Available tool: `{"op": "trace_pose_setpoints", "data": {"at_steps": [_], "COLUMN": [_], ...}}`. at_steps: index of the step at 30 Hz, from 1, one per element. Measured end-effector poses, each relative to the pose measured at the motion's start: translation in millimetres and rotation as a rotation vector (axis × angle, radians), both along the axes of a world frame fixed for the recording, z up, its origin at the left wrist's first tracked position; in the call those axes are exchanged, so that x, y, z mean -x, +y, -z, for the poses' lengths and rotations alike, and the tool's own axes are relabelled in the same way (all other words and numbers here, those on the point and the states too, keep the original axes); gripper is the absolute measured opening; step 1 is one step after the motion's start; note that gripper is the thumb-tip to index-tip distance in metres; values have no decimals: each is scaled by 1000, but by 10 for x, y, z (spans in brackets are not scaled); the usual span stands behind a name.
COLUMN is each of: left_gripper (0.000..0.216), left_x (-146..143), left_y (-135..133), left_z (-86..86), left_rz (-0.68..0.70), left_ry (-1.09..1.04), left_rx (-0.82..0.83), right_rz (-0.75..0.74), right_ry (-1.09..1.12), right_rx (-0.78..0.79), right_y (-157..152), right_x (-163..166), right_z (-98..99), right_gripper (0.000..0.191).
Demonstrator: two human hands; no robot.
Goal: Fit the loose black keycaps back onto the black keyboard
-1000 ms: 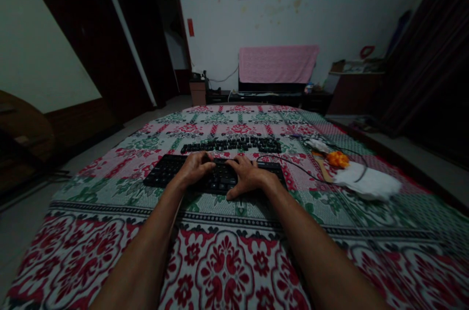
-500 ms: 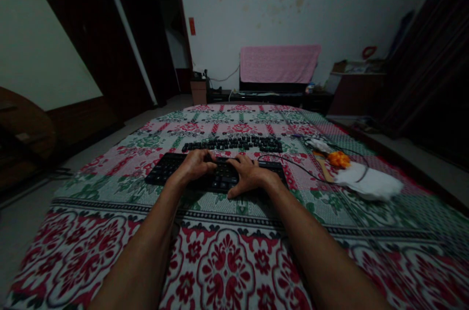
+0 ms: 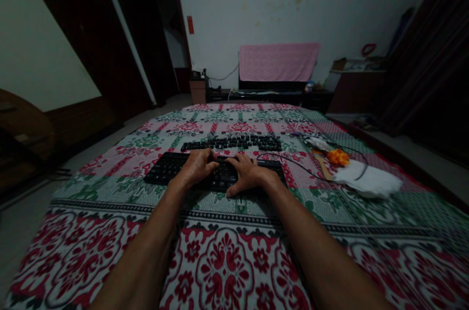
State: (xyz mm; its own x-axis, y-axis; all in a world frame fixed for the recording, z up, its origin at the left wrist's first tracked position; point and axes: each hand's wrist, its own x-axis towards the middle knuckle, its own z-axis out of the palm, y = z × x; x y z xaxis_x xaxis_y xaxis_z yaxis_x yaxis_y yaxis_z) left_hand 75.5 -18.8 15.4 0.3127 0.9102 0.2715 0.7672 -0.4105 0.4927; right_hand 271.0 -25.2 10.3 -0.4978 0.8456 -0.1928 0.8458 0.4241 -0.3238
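A black keyboard (image 3: 164, 169) lies on a bed covered with a red, green and white flowered spread (image 3: 227, 261). My left hand (image 3: 196, 167) rests on the keyboard's middle with its fingers curled down onto the keys. Close beside it my right hand (image 3: 247, 173) lies on the keys too, fingers spread. Neither hand holds anything. Just beyond the keyboard, loose black keycaps (image 3: 234, 143) sit in a long rows-like strip. A black cable (image 3: 293, 163) runs from the keyboard's right end toward the right.
At the right of the bed lie a white cloth (image 3: 368, 183), an orange object (image 3: 337, 157) and a wooden-handled tool (image 3: 323, 166). Beyond the bed a pink towel (image 3: 277, 61) covers a low stand by the wall. Dark doors stand at the left.
Both hands stay on the keyboard with only small finger shifts. The view has tilted slightly.
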Motion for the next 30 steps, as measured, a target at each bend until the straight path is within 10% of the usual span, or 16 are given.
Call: {"op": "trace_pose_setpoints", "data": {"at_steps": [9, 30], "left_gripper": [23, 14], "left_x": [98, -131], "left_y": [92, 75], "left_z": [67, 34], "left_rz": [36, -300], "left_ry": [-263, -76], "left_rx": [271, 73], "right_rz": [0, 4], "right_ry": [-13, 3], "right_rx": [-28, -5], "right_y": [44, 35], "right_x": [0, -7], "right_z": [67, 62], "right_gripper": [113, 112]}}
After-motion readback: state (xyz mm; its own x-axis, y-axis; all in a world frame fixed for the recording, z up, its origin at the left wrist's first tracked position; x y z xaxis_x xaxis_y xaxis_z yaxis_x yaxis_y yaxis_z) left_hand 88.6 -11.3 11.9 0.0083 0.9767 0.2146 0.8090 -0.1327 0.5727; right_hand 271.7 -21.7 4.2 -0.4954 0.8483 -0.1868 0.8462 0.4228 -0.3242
